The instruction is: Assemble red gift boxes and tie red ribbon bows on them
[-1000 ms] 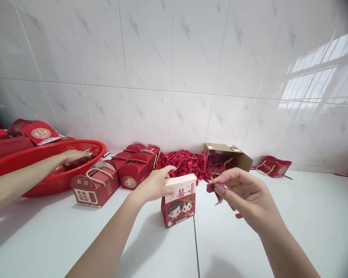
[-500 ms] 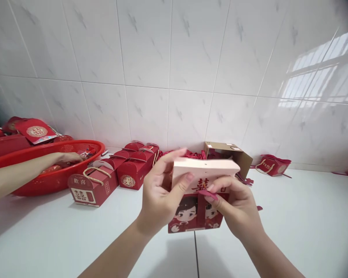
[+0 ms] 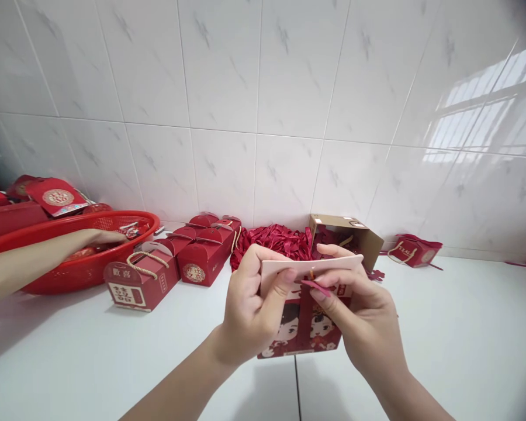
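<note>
I hold a small red and pink gift box (image 3: 304, 327) with a cartoon couple printed on its front, lifted a little off the white counter. My left hand (image 3: 252, 310) grips its left side, thumb across the pink top edge. My right hand (image 3: 359, 318) grips the right side and pinches a thin red ribbon (image 3: 315, 286) against the box front. The ribbon runs down the middle of the front face.
Another person's arm (image 3: 39, 260) reaches into a red basket (image 3: 76, 275) at the left. Several red handled gift boxes (image 3: 138, 280) stand beside it. A heap of red ribbons (image 3: 276, 241) and a tipped cardboard box (image 3: 348, 237) lie by the tiled wall. One red box (image 3: 414, 251) sits at the right.
My left hand lifted the box from the counter and my right hand brought the ribbon onto its front; since then the box tipped back slightly and both hands closed tighter round it.
</note>
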`<state>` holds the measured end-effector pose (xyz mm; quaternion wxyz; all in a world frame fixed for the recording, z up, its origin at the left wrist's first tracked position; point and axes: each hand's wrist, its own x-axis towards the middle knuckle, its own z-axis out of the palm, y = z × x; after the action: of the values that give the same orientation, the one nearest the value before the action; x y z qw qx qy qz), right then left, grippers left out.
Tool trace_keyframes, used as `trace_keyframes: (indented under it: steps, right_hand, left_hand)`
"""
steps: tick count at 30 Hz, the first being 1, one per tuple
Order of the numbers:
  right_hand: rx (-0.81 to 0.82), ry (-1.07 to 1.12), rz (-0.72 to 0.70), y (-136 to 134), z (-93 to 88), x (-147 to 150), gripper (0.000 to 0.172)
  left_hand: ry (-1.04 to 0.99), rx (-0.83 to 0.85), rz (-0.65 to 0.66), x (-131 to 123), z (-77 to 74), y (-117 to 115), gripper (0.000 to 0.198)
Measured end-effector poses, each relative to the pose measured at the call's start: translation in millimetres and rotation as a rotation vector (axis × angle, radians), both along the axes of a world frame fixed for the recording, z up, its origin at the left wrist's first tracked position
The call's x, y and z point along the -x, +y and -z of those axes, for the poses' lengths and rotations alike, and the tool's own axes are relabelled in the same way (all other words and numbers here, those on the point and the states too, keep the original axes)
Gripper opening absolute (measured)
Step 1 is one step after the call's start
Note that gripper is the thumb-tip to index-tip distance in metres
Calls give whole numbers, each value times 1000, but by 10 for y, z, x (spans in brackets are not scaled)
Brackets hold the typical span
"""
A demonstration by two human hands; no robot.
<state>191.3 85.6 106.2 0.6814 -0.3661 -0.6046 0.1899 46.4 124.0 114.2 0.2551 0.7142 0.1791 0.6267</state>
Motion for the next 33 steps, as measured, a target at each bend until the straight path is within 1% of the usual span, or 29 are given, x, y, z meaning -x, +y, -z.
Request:
trace_keyframes:
  steps: [4, 7, 17, 20, 24, 26, 28, 29, 31, 33]
  right_hand:
    - [-62, -27, 32, -53, -6, 24, 9]
    - [-104, -43, 67, -76, -6, 20, 12]
    - [-77, -35, 71, -70, -16, 31, 6]
    - [-94, -46, 87, -71, -22, 22, 5]
    - [-154, -58, 135, -42, -4, 0, 7]
    - [-203, -5, 167, -12, 8, -5, 14]
    - [-221, 51, 168, 16, 9, -6, 27]
    - [-197, 70, 138, 25, 4, -5, 33]
    - [-79, 99, 37, 28, -17, -5, 45]
    - [69, 146, -48, 16, -44, -8, 47]
  left_hand:
    - [-8, -131, 96, -1, 19, 22, 12]
    - [-2, -184, 126, 0, 26, 24, 18]
    - [-6, -173, 63, 1, 32, 22, 15]
    - [-12, -186, 91, -11, 26, 17, 15]
    - [-19, -195, 143, -38, 38, 1, 13]
    - [-22, -159, 142, -49, 60, -14, 11]
    - [-18, -102, 148, -58, 83, -29, 11]
    - [-15, -73, 153, -61, 91, -34, 11]
    - [-3, -42, 162, -68, 96, -37, 12]
    - [29, -44, 166, -78, 86, -32, 15]
